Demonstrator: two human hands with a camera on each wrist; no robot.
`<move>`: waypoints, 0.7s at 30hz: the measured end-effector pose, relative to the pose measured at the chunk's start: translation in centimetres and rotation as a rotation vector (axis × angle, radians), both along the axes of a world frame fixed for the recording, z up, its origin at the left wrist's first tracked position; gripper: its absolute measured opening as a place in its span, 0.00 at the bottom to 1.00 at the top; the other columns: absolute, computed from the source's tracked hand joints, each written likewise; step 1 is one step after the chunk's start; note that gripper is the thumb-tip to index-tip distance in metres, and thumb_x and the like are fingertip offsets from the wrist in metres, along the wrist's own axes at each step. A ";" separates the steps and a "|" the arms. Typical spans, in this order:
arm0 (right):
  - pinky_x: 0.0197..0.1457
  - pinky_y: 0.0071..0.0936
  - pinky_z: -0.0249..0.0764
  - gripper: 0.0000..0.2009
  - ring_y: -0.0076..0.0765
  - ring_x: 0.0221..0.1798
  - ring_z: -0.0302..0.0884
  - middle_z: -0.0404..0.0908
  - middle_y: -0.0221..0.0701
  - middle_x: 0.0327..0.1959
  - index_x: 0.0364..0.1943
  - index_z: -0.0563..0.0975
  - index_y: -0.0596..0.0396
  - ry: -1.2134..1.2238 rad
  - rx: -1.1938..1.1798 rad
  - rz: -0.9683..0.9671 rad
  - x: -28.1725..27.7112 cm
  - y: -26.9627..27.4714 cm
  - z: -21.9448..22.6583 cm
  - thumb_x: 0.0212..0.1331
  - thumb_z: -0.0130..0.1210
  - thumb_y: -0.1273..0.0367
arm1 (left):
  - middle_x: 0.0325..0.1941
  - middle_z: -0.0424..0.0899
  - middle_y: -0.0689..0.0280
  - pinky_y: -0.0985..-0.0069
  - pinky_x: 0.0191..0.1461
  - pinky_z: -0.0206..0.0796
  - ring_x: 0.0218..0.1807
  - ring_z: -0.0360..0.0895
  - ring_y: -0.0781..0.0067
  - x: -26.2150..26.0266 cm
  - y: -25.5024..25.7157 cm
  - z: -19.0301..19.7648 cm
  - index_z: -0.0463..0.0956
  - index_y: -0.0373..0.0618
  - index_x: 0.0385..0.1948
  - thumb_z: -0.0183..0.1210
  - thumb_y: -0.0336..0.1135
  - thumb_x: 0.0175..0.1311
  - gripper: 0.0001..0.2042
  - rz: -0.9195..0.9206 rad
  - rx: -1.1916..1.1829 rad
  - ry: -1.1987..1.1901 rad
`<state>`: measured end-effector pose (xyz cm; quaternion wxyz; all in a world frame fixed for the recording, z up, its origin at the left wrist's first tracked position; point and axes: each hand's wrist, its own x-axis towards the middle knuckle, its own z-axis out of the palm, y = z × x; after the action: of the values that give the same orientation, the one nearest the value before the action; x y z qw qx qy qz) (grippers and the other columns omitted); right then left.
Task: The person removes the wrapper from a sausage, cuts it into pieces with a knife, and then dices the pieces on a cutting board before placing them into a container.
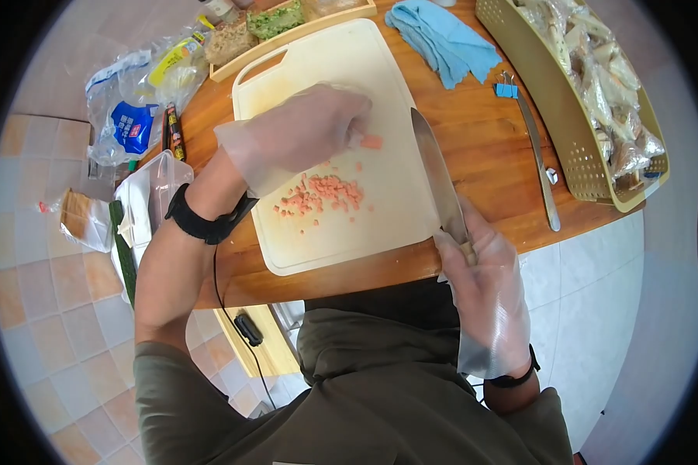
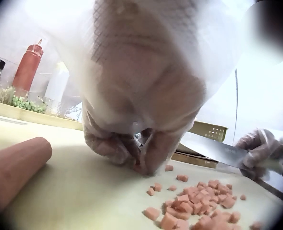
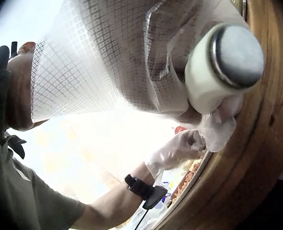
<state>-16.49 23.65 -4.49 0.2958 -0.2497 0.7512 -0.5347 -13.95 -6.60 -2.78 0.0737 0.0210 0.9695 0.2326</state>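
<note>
Clear plastic gloves cover both hands. My left hand (image 1: 302,128) is low over the white cutting board (image 1: 349,62), its fingers curled and pinching a small piece of pink sausage (image 1: 372,142). A longer sausage (image 2: 19,163) with a rounded end lies on the board in the left wrist view; in the head view the left hand hides it. Diced sausage (image 1: 326,192) is heaped nearer my body. At the board's right edge, my right hand (image 1: 488,294) grips the kitchen knife (image 1: 438,170) by its handle, blade pointing away from me. The handle's metal-capped end (image 3: 237,55) shows in the right wrist view.
A wooden tray (image 1: 295,39) of chopped food stands behind the board. Right of it are a blue cloth (image 1: 446,43), a long thin blade (image 1: 539,163) and a basket (image 1: 589,139) of wrapped food. Plastic packaging (image 1: 136,108) and a cucumber (image 1: 122,248) are at the left.
</note>
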 end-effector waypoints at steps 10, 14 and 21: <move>0.40 0.23 0.76 0.27 0.22 0.31 0.75 0.82 0.32 0.33 0.75 0.68 0.60 0.017 0.202 0.139 -0.4 -0.5 1.2 0.74 0.55 0.70 | 0.26 0.78 0.62 0.70 0.36 0.70 0.28 0.73 0.67 0.7 -0.3 -1.4 0.79 0.39 0.36 0.71 0.38 0.67 0.13 0.089 0.170 0.124; 0.36 0.22 0.77 0.27 0.20 0.27 0.77 0.82 0.30 0.30 0.76 0.67 0.60 0.033 0.219 0.158 -0.3 -1.3 0.6 0.75 0.53 0.69 | 0.27 0.79 0.63 0.71 0.37 0.71 0.29 0.74 0.69 1.1 -0.6 -1.3 0.79 0.39 0.37 0.72 0.38 0.66 0.13 0.112 0.099 0.133; 0.38 0.29 0.80 0.27 0.30 0.30 0.84 0.86 0.39 0.32 0.74 0.66 0.67 -0.420 0.105 0.101 -0.3 -2.3 0.8 0.76 0.52 0.67 | 0.28 0.81 0.63 0.72 0.38 0.72 0.31 0.76 0.72 1.4 -0.9 -1.5 0.80 0.38 0.39 0.73 0.39 0.66 0.14 0.138 0.174 0.148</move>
<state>-16.80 21.38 -3.69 0.4848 -0.1544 0.6863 -0.5197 -12.54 -7.52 -4.32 -0.0161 -0.0225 0.9476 0.3182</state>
